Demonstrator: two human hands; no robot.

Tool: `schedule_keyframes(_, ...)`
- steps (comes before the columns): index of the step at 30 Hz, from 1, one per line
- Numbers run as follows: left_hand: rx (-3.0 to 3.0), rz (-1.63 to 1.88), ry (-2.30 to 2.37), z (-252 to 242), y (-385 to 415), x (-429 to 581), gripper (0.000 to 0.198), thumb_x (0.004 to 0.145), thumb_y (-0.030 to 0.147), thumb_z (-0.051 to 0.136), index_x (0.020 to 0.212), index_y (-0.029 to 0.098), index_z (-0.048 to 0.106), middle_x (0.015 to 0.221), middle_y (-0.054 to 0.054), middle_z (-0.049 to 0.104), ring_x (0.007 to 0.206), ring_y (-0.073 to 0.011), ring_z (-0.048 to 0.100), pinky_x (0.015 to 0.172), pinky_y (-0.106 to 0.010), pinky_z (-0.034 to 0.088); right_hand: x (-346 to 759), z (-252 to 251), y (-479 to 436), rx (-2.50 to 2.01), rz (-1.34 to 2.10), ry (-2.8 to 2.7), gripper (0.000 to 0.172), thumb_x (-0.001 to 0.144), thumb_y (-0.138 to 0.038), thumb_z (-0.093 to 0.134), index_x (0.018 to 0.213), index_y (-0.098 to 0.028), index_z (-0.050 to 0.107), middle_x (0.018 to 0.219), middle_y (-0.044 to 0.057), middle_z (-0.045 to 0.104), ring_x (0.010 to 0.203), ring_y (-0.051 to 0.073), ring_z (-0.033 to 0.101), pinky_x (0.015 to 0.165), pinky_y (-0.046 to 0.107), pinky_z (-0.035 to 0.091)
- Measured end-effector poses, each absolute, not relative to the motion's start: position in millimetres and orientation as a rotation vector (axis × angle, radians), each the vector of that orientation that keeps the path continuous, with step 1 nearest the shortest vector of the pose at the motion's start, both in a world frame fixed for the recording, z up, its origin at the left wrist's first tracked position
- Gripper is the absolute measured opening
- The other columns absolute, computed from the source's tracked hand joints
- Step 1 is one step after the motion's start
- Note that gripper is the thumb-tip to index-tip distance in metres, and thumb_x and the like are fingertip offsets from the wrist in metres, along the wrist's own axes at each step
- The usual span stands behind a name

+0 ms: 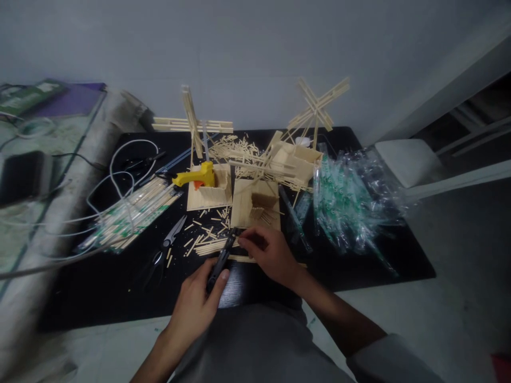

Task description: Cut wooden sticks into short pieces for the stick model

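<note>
Head view: looking down on a black table (112,298) against a pale wall (247,48).
Left hand (195,300): wrapped around a dark hand tool (220,264), near the front edge, thumb along one side.
Right hand (273,255): held narrow, fingers bent in at the far tip of the tool; cannot tell whether pinching anything.
Dark hand tool: slanting away and to the right, just in front of the middle stick base (243,194).
Loose sticks (209,247): lying behind the tool, with short pieces (213,232) scattered nearby.
Scissors (174,231): lying left of the pieces, blades pointing away.
Glue gun (195,174): yellow, resting on the left stick base (199,202).
Stick crosses: one raised at back left (191,125), one at back right (315,106).
Packed sticks (138,210): in clear wrapping on the left, beside a looping white cable (138,141).
Plastic wrappers (343,197): heaped on the right, clear with green print.
</note>
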State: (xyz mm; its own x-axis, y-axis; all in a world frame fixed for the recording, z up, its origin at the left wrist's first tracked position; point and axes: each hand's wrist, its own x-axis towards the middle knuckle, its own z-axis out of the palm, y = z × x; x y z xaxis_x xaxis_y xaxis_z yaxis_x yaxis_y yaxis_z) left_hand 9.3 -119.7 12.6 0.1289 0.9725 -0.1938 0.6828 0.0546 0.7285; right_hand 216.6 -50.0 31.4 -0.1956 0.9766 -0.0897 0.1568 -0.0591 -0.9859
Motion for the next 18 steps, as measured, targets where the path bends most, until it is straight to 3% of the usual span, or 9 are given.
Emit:
schedule_keyframes(7, 1.709, 0.568, 1.625, 9.0, -123.1, 12.6, 0.041, 0.102, 0.052, 0.048, 0.12, 0.02, 0.067, 0.101, -0.006, 0.079, 0.087, -0.0234, 0.076, 0.069, -0.029, 0.057, 219.8, 27.2, -49.0, -1.281, 1.324, -1.494, 0.008, 0.091, -0.025, 0.072, 0.087, -0.019, 0.074, 0.075, 0.0, 0.073, 0.065, 0.014, 0.064, 0.063, 0.026, 0.049)
schedule_keyframes(18, 1.718, 0.608, 1.636, 8.0, -120.6, 14.6, 0.039, 0.102, 0.051, 0.049, 0.117, 0.021, 0.069, 0.099, -0.006, 0.081, 0.087, -0.0244, 0.078, 0.073, -0.031, 0.059, 221.5, 24.2, -47.6, -1.274, 1.324, -1.5, 0.008, 0.091, -0.027, 0.071, 0.092, -0.02, 0.075, 0.084, 0.003, 0.077, 0.074, 0.018, 0.07, 0.069, 0.029, 0.054)
